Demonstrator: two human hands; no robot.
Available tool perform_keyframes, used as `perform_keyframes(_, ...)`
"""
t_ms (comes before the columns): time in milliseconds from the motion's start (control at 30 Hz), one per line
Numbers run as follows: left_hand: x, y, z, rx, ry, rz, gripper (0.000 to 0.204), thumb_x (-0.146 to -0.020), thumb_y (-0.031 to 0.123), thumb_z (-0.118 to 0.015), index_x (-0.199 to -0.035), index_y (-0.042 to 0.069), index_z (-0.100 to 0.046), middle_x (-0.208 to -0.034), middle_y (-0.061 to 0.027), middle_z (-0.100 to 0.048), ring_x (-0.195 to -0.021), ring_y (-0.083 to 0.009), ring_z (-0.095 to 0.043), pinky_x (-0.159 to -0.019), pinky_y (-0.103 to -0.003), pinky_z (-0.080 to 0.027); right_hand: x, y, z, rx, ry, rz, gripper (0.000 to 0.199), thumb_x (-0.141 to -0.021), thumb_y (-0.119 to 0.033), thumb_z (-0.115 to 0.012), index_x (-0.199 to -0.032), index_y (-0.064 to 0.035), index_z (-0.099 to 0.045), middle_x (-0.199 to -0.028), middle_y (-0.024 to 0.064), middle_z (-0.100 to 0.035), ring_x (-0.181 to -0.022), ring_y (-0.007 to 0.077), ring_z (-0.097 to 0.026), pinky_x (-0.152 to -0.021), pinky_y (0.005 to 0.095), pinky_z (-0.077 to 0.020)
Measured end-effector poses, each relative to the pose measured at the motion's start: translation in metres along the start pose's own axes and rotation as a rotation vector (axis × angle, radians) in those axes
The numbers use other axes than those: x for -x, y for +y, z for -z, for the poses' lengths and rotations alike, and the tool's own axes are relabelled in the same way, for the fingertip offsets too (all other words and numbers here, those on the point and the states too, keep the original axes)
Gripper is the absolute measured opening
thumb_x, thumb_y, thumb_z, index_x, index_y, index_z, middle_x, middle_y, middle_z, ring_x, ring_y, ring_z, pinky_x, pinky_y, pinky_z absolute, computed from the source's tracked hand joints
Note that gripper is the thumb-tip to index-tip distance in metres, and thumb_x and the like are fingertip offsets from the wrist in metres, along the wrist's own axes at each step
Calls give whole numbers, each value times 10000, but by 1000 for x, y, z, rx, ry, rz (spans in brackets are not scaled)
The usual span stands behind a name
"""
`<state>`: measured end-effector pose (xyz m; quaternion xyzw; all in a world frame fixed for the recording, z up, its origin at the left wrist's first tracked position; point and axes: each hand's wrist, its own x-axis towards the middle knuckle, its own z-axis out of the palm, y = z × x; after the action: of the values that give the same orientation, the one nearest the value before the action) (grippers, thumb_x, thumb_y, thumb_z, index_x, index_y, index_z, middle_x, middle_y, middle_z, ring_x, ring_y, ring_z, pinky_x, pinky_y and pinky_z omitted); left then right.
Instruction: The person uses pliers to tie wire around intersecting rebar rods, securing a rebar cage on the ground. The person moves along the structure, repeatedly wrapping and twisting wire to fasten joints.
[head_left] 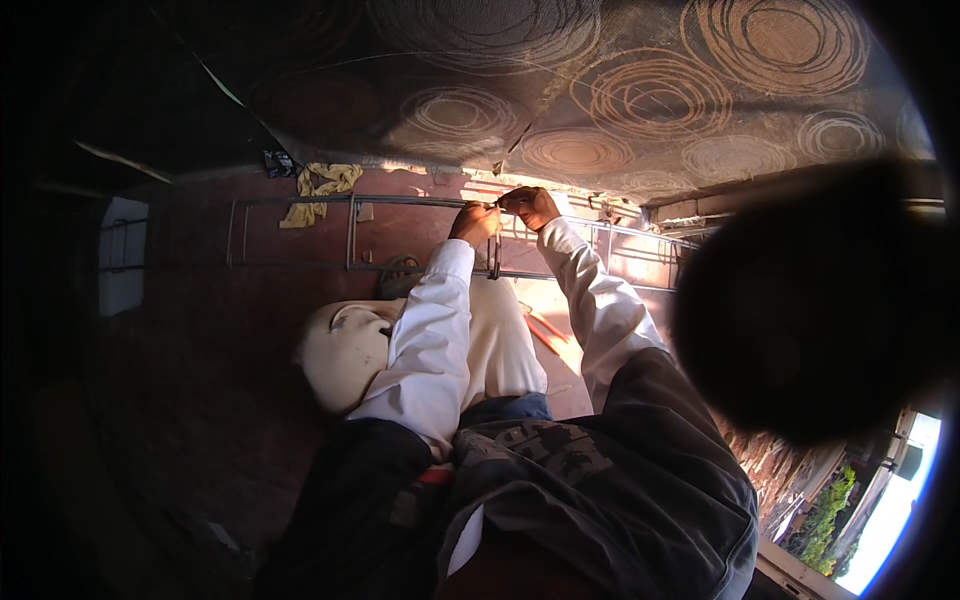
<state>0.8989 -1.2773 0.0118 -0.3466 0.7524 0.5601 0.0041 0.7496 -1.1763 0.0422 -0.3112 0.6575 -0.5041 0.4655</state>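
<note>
Reddish floor (412, 226), yellow cloth (336, 176) on it, orange tool handles (542, 334) near the leg. Metal bar frame (351, 232) stretches crosswise ahead; left hand (474, 223) and right hand (532, 206) meet at its upper bar, fingers curled, exact grip unclear.

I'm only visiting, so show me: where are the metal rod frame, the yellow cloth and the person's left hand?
Metal rod frame (351, 232): head view, on an upright crosspiece left of the hands.
Yellow cloth (340, 178): head view, on its upper part.
Left hand (474, 223): head view, on its back.
</note>
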Motion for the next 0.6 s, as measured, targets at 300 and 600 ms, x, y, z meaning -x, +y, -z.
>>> perform_keyframes(300,1,9,-8,-382,173,-206,194,-753,145,-631,-908,59,-710,-990,-152,-686,-988,-325,-635,-856,-396,-509,10,-1,7,230,111,97,215,-800,-148,-710,-950,5,-732,-939,139,-708,-892,224,-669,-825,336,-505)
perform_keyframes(600,0,-1,0,-255,105,-359,203,-795,127,-546,-913,80,-706,-865,-185,-668,-847,-320,-655,-750,-386,-501,9,-9,5,101,26,62,229,-772,-71,-694,-972,37,-715,-974,148,-713,-892,212,-665,-799,336,-521)
